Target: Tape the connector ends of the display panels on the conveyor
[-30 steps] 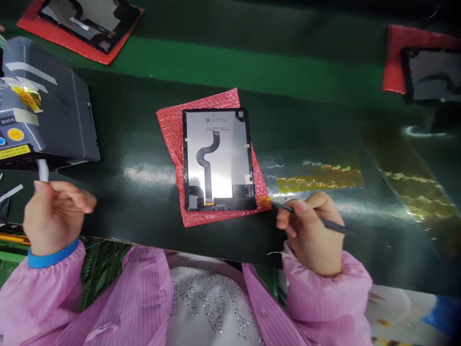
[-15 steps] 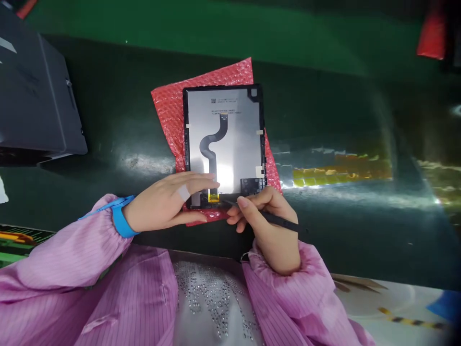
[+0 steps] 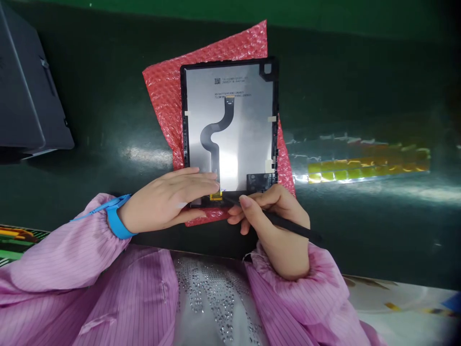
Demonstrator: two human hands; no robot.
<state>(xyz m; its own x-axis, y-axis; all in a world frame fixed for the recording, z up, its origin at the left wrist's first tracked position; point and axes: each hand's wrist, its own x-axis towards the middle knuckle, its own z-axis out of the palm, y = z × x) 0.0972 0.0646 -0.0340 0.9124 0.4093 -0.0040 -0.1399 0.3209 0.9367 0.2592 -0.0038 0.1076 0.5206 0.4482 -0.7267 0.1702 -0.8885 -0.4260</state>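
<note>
A tablet screen (image 3: 248, 139) in a black frame lies with its silver back up on red bubble wrap (image 3: 162, 98). A dark S-shaped flex cable (image 3: 209, 137) runs down its back to a yellow-taped end (image 3: 216, 196). My left hand (image 3: 169, 197) rests over the screen's lower left, fingers stretched out across the cable near that end and thumb at the bottom edge. Held pen-like in my right hand (image 3: 273, 216) are slim black tweezers (image 3: 288, 224), their tip close beside the yellow tape. Whether the tip touches it I cannot tell.
A dark grey bin (image 3: 29, 91) stands at the left on the dark green table (image 3: 353, 96). To the right lies a clear strip with yellow tabs (image 3: 360, 170). A blue wrist strap (image 3: 118, 218) is around my left wrist.
The view has come closer and shifted, so the screen appears larger. My left fingers have moved slightly at the cable's lower end. The tweezers stay in my right hand by the yellow tape.
</note>
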